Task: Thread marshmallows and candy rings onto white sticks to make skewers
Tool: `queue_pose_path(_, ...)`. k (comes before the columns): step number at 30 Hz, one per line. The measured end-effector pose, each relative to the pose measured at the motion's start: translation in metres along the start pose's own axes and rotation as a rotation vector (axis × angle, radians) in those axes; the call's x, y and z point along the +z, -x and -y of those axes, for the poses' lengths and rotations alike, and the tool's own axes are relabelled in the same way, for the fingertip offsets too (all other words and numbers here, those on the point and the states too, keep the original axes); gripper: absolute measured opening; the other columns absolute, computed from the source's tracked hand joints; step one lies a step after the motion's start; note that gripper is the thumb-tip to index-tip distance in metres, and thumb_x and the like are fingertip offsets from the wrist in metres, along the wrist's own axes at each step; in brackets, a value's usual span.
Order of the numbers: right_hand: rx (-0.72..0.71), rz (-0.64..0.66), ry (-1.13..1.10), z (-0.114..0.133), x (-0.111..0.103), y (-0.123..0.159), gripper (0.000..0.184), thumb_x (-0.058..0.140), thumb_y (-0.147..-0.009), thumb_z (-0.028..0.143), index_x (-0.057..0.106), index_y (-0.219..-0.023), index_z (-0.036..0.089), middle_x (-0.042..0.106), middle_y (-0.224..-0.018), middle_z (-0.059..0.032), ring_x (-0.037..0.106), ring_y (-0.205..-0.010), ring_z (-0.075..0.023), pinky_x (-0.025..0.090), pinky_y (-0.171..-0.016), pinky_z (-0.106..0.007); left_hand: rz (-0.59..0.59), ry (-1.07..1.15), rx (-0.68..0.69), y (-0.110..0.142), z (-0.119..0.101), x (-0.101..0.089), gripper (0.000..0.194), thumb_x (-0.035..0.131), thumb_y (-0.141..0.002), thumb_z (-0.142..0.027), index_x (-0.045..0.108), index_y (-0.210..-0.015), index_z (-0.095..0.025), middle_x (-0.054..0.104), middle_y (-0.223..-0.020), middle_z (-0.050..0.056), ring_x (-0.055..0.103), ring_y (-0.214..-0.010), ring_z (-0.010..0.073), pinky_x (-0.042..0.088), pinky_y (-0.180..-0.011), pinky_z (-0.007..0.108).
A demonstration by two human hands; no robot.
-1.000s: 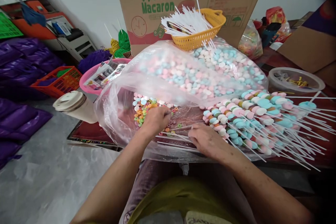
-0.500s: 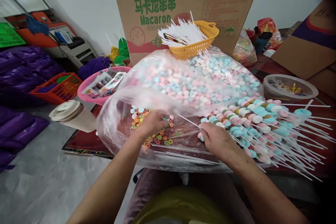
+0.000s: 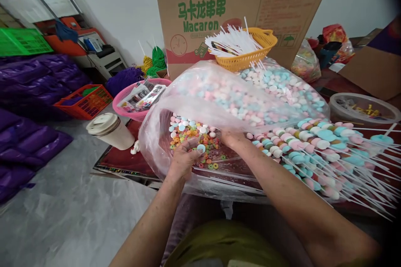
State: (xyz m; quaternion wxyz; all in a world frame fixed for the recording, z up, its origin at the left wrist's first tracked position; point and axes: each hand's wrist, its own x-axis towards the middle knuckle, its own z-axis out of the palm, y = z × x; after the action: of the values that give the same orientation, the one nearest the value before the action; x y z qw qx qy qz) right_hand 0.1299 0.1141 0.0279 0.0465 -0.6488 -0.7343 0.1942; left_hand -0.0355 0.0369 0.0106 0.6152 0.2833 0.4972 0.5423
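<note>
Many filled sticks (image 3: 316,144) lie at right; loose sweets (image 3: 184,133) and far bare sticks (image 3: 232,41) remain unthreaded. The left hand (image 3: 185,156) pinches a blue sweet (image 3: 201,148); the right hand (image 3: 231,137) (partly hidden under the plastic bag (image 3: 200,110)) I cannot tell.

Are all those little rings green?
No, the little rings by the left hand include orange and reddish ones as well as green.

The plastic bag (image 3: 153,139) is gaping at the front; its upper fold (image 3: 200,110) is blocking above, loaded skewers (image 3: 313,144) are crowding the right.
</note>
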Motion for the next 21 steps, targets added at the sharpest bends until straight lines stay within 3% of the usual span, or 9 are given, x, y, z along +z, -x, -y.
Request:
queue_pose_path(4, -0.084, 0.008, -0.147, -0.010, -0.004, 0.047, 0.022, 0.045, -0.085, 0.026, 0.063, -0.094, 0.019, 0.063, -0.074, -0.0014, 0.057, -0.067, -0.0134, 0.042, -0.060, -0.024, 0.038, 0.032, -0.011, 0.003, 0.009, 0.004, 0.039, 0.081, -0.046, -0.021, 0.062, -0.078, -0.013, 0.064, -0.068, -0.001, 0.060, -0.059, 0.0113, 0.053, -0.061, 0.027)
queue_pose_path(7, -0.146, -0.018, -0.675, -0.010, 0.004, 0.079, 0.025, 0.043, -0.084, 0.033, 0.060, -0.099, 0.021, 0.048, -0.054, 0.0066, 0.042, -0.046, -0.0081, 0.033, -0.046, -0.021, 0.089, -0.007, -0.004, 0.008, 0.017, 0.017, 0.035, 0.078, -0.052, -0.026, 0.060, -0.080, -0.013, 0.064, -0.065, 0.000, 0.060, -0.055, 0.0123, 0.052, -0.057, 0.028)
queue_pose_path(10, -0.118, -0.046, -1.149, -0.005, 0.018, 0.097, 0.023, 0.051, -0.079, 0.040, 0.058, -0.089, 0.020, 0.038, -0.050, 0.0086, 0.030, -0.040, -0.0061, 0.024, -0.039, -0.020, 0.082, -0.036, 0.063, 0.016, 0.019, 0.032, 0.030, 0.076, -0.056, -0.024, 0.061, -0.079, -0.013, 0.064, -0.065, 0.000, 0.059, -0.056, 0.0111, 0.051, -0.058, 0.026)
queue_pose_path(13, -0.070, -0.149, -1.257, -0.004, 0.026, 0.103, 0.022, 0.057, -0.075, 0.041, 0.056, -0.078, 0.019, 0.044, -0.054, 0.0064, 0.031, -0.040, -0.0057, 0.025, -0.039, -0.021, 0.052, -0.076, 0.110, 0.023, 0.021, 0.040, 0.029, 0.076, -0.055, -0.021, 0.062, -0.079, -0.013, 0.065, -0.068, 0.001, 0.058, -0.059, 0.0107, 0.051, -0.060, 0.025)
queue_pose_path(15, -0.070, -0.216, -1.274, -0.005, 0.027, 0.105, 0.022, 0.057, -0.076, 0.039, 0.057, -0.084, 0.019, 0.046, -0.055, 0.0058, 0.034, -0.043, -0.0067, 0.029, -0.041, -0.022, 0.050, -0.097, 0.098, 0.026, 0.021, 0.042, 0.029, 0.075, -0.056, -0.022, 0.062, -0.080, -0.012, 0.065, -0.069, 0.002, 0.059, -0.059, 0.0114, 0.050, -0.059, 0.026)
queue_pose_path(18, -0.135, -0.198, -1.271, -0.008, 0.029, 0.105, 0.025, 0.054, -0.079, 0.037, 0.057, -0.095, 0.019, 0.045, -0.052, 0.0065, 0.037, -0.045, -0.0083, 0.031, -0.044, -0.023, 0.065, -0.064, 0.064, 0.029, 0.023, 0.045, 0.029, 0.074, -0.057, -0.023, 0.063, -0.081, -0.012, 0.066, -0.070, 0.002, 0.060, -0.060, 0.0124, 0.051, -0.061, 0.028)
queue_pose_path(21, -0.159, -0.212, -1.280, -0.008, 0.037, 0.102, 0.022, 0.054, -0.078, 0.035, 0.059, -0.093, 0.020, 0.045, -0.050, 0.0064, 0.039, -0.046, -0.0092, 0.032, -0.046, -0.024, 0.075, -0.010, 0.063, 0.029, 0.025, 0.050, 0.030, 0.075, -0.055, -0.022, 0.064, -0.081, -0.012, 0.067, -0.074, 0.002, 0.060, -0.062, 0.0121, 0.051, -0.064, 0.028)
